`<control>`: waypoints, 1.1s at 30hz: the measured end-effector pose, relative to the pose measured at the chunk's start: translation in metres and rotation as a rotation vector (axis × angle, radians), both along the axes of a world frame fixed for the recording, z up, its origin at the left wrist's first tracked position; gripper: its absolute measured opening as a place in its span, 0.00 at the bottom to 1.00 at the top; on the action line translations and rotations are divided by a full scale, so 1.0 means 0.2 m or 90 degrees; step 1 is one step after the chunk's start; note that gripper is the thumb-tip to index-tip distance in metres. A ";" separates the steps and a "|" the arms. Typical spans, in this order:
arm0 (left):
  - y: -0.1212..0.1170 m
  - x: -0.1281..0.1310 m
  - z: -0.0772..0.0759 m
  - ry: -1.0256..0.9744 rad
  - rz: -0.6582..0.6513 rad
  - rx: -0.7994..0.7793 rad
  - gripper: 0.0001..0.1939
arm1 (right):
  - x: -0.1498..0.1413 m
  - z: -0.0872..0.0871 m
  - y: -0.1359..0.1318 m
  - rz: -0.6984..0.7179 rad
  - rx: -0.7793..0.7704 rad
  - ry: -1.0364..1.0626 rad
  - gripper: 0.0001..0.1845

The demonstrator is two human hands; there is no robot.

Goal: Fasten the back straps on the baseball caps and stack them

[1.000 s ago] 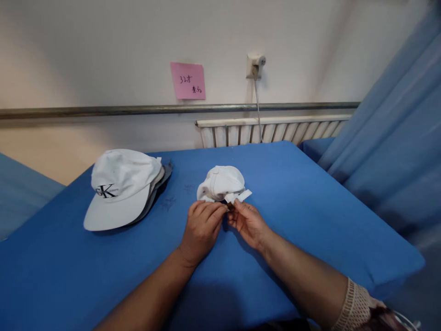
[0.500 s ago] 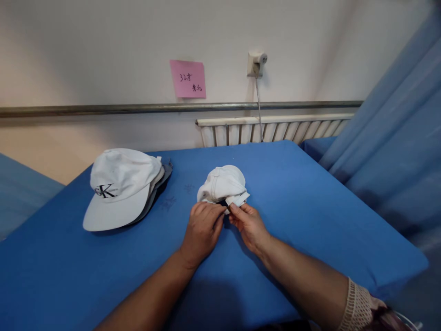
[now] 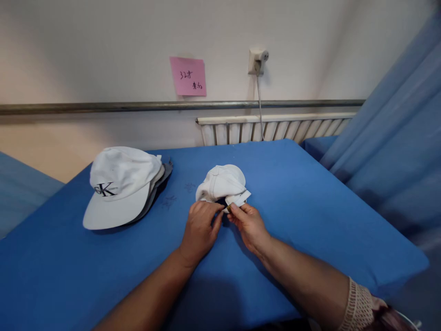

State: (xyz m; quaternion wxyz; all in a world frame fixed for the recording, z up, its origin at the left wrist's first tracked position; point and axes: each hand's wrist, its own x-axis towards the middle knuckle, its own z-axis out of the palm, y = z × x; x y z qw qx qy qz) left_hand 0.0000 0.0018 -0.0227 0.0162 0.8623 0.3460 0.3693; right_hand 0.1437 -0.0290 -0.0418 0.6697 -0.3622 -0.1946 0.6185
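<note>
A white baseball cap lies on the blue-covered table, its visor pointing away from me and its back strap toward me. My left hand pinches the left part of the strap at the cap's back opening. Opposite it, my right hand is closed with thumb and fingers on the right part of the strap, where a small brass-coloured buckle shows at the thumb tip. A loose white strap end stands up above the right fingers. The fingertips hide part of the strap.
On the left sits a stack of caps, a white one with black letters on top and darker ones beneath. Behind the table are a radiator, a metal rail, a pink note and a plugged socket. Blue curtains hang at right.
The strap's two parts have come slightly apart between my fingertips, and more of the brass-coloured buckle shows. My left hand has shifted a little to the left.
</note>
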 end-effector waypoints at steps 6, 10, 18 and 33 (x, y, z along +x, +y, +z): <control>-0.02 -0.01 0.01 -0.016 -0.008 -0.017 0.11 | 0.01 0.02 0.00 0.051 0.002 0.021 0.17; -0.03 0.01 0.00 -0.013 -0.041 -0.014 0.17 | 0.02 0.01 0.00 0.082 0.022 0.025 0.18; -0.01 0.02 -0.02 -0.037 -0.031 -0.036 0.14 | 0.03 -0.02 0.01 0.116 0.011 0.001 0.30; 0.00 0.01 -0.04 -0.057 -0.042 -0.081 0.10 | 0.01 -0.04 0.02 0.071 0.038 -0.158 0.20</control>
